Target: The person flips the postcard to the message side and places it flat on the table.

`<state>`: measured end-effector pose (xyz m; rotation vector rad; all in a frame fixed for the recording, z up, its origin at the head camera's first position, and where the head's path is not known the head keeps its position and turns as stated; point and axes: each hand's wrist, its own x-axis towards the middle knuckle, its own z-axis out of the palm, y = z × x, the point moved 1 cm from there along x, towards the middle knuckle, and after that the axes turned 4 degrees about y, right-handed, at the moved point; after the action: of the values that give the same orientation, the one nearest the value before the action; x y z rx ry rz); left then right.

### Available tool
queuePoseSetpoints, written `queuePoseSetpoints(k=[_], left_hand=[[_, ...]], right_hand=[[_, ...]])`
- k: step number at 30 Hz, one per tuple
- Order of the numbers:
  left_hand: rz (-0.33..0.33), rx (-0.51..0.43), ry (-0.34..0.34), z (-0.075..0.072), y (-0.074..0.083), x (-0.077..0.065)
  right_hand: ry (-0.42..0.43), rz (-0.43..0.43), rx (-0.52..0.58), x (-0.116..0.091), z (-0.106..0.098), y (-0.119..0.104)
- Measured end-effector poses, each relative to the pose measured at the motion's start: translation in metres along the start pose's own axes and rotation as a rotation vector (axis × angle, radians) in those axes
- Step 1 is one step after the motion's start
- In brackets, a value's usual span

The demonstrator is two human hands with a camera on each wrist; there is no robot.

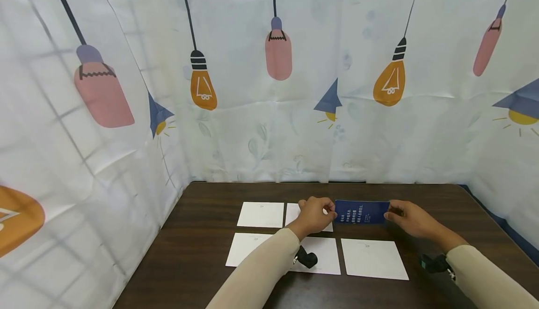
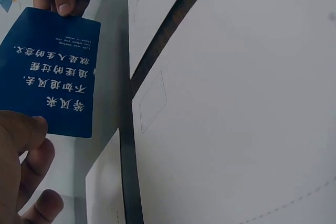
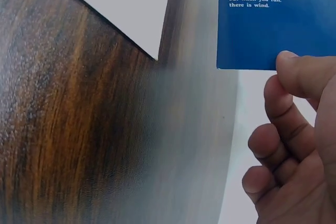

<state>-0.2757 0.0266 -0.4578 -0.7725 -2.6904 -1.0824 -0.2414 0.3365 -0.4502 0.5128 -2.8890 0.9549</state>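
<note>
A blue postcard (image 1: 362, 212) with white Chinese and English lettering is stretched between both hands above the far right of the table. My left hand (image 1: 312, 216) pinches its left end between thumb and finger. At the opposite end, my right hand (image 1: 414, 220) pinches the edge, thumb on the printed face. In the right wrist view the thumb (image 3: 299, 72) overlaps the postcard's edge, with the other fingers curled behind. Below and left of the hands lie several white postcards (image 1: 374, 259), face down in two rows. My left arm hides parts of the middle ones.
The dark wooden table (image 1: 177, 253) carries the cards. A pale curtain (image 1: 252, 136) printed with lamps and bulbs hangs behind it and along the left side. Both wrists wear small black cameras (image 1: 306, 257).
</note>
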Motion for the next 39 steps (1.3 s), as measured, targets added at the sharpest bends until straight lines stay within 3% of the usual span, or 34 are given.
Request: queuePoseSetpoints(k=[11, 26, 39], left_hand=[[0.001, -0.044, 0.015, 0.0018, -0.0024, 0.0005], [0.03, -0.02, 0.014, 0.005, -0.0026, -0.0005], [-0.033, -0.008, -0.029, 0.0043, 0.0016, -0.0019]], right_hand=[[0.02, -0.005, -0.003, 0.0, -0.0025, -0.0036], [0.018, -0.02, 0.01, -0.0025, -0.0013, 0.003], [-0.009, 0.009, 0.037, -0.0049, -0.0028, 0.0021]])
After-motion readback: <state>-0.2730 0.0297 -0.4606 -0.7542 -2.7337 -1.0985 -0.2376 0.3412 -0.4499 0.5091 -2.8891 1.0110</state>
